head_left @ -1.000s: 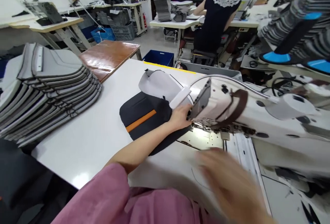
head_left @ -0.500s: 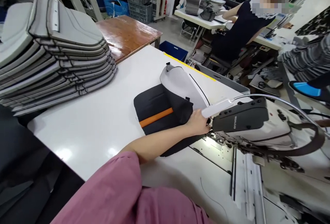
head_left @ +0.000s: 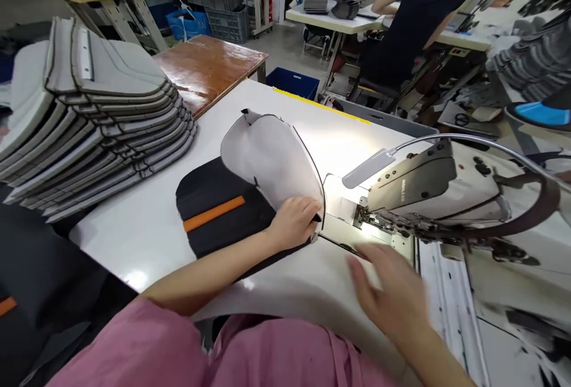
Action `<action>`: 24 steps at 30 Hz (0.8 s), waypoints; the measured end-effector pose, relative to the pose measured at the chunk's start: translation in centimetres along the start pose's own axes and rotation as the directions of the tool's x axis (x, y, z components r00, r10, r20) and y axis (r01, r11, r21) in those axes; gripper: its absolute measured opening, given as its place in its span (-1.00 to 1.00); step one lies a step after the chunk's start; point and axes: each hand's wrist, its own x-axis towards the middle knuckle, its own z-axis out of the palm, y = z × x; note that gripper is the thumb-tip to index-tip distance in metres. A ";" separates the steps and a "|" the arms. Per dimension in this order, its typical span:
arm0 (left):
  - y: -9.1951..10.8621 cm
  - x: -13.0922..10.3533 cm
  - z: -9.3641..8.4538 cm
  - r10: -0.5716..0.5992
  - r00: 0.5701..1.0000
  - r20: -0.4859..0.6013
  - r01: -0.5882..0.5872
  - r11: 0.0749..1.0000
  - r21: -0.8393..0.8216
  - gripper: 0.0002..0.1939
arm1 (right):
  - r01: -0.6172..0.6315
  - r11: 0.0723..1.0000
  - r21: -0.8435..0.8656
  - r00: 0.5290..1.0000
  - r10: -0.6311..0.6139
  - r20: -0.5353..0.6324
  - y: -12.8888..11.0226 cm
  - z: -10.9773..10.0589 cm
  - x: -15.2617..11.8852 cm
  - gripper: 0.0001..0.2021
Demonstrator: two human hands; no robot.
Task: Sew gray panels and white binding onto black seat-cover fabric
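A black fabric piece with an orange stripe (head_left: 214, 213) lies on the white table, its grey-lined part (head_left: 272, 152) folded over on top. My left hand (head_left: 295, 220) grips the right edge of this piece with its fingers closed. To the right, my right hand (head_left: 390, 289) hangs over the table's front part, blurred, fingers apart and nothing in it. The sewing machine (head_left: 414, 191) stands just beyond my right hand, its needle area lit and no fabric under it.
At the left rises a tall stack of grey padded pieces (head_left: 111, 119). A lamp (head_left: 368, 168) on a bent metal arm reaches over the machine. Behind are a brown wooden table (head_left: 212, 66), a blue bin (head_left: 292, 82) and a seated person (head_left: 397, 30).
The fabric piece has moved left, away from the machine, with my left hand on it, and more grey lining shows. My right hand has come into view.
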 end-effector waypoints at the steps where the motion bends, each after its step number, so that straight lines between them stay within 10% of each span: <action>1: 0.3 -0.7 -0.4 0.019 0.998 -0.056 -0.019 1.000 0.002 -0.73 | -0.077 0.993 0.091 0.995 0.070 0.077 0.3 2.4 1.2 -0.74; 5: 2.2 -3.4 -1.9 0.288 0.931 -0.225 -0.296 0.955 -0.002 -0.90 | -0.491 0.671 0.555 0.867 0.441 0.233 1.7 8.1 7.0 -0.61; 8: 2.9 -5.5 -2.2 0.158 0.985 -0.069 -0.155 0.987 0.047 -0.86 | -0.464 0.516 0.720 0.853 0.478 0.207 1.5 7.5 9.6 -0.62; 11: 2.6 -7.2 -1.8 -0.122 0.990 0.075 0.110 0.983 0.150 -0.78 | -0.239 0.510 0.826 0.935 0.352 0.054 -0.6 4.1 9.5 -0.66; 15: 2.0 -7.8 -1.4 -0.197 0.960 0.198 0.149 0.961 0.233 -0.50 | -0.008 0.599 0.801 1.000 -0.003 0.011 -2.9 1.5 7.3 -0.78; 19: 1.8 -6.5 -2.1 -0.274 0.908 0.318 0.214 0.954 0.211 -0.41 | -0.281 0.808 0.518 0.959 0.246 0.137 -1.3 5.5 6.4 -0.80; 24: 0.6 -4.9 -2.7 -0.216 0.899 0.380 0.199 0.976 0.084 -0.47 | -0.461 0.813 0.356 0.886 0.395 0.245 2.6 10.3 8.1 -0.79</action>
